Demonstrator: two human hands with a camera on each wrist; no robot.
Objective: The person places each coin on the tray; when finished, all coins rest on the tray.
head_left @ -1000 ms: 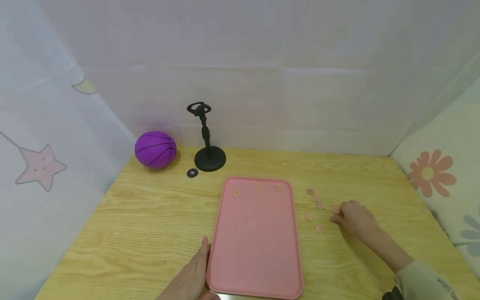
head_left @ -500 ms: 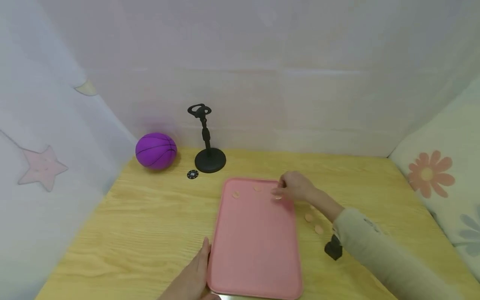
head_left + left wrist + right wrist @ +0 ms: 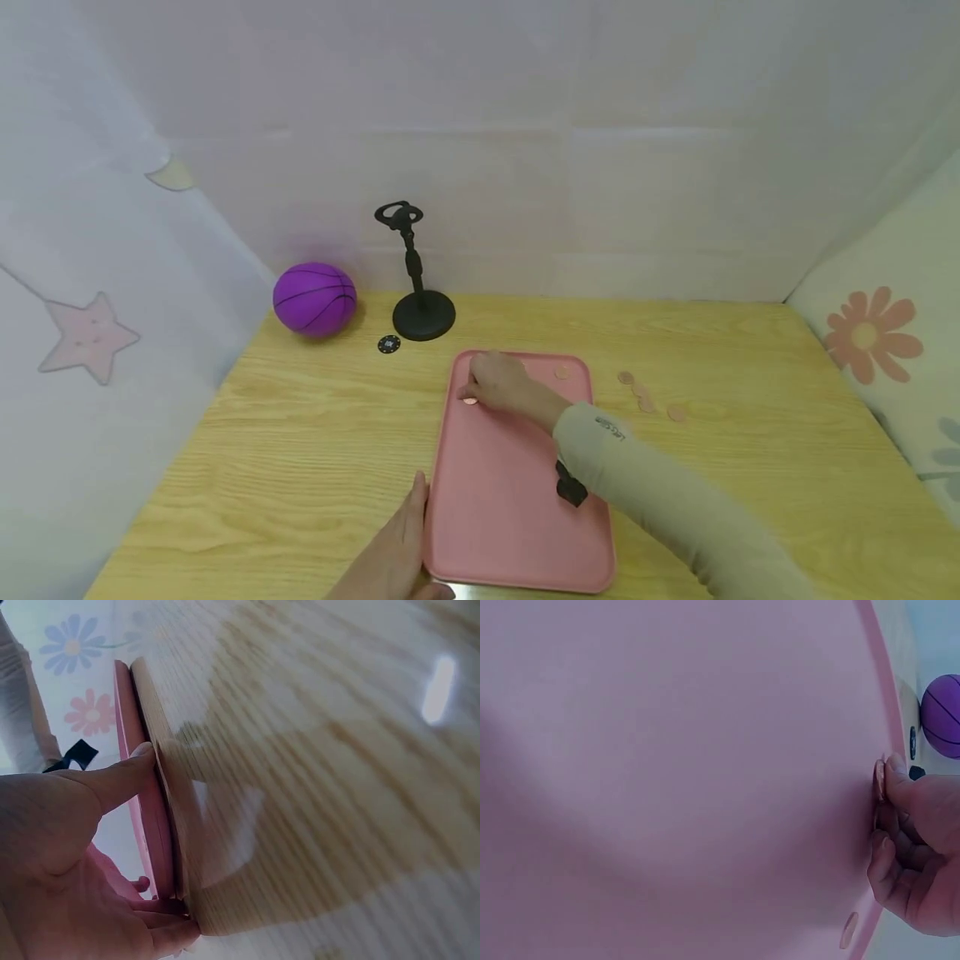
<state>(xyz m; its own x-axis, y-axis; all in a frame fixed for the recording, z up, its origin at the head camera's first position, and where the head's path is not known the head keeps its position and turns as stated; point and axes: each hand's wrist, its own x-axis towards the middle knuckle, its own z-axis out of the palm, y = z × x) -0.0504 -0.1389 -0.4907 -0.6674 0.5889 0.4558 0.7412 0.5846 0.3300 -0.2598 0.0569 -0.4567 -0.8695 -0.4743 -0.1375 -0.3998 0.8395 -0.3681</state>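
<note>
My right hand (image 3: pixel 498 382) reaches over the far left part of a pink tray (image 3: pixel 517 533). Its thumb and fingers pinch a copper-coloured coin (image 3: pixel 879 781), held on edge close to the tray surface. More coins lie along the tray's far end, one coin (image 3: pixel 562 372) near the far right corner and another (image 3: pixel 848 930) in the right wrist view. My left hand (image 3: pixel 393 546) rests at the near left corner, fingers straight along the left side and thumb at the near edge; in the left wrist view, the thumb touches the tray's rim (image 3: pixel 157 832).
Several coins (image 3: pixel 646 404) lie on the wooden table (image 3: pixel 300 467) right of the tray, some partly behind the right sleeve (image 3: pixel 660 492). Toward the back left are a purple basketball (image 3: pixel 315 300), a black stand (image 3: pixel 423 315) and a black poker chip (image 3: pixel 388 344). Cloth walls enclose the table.
My right hand has moved left from the coins on the table, across the tray's far right corner, to its far left part. The left hand has stayed at the tray's near left corner.
</note>
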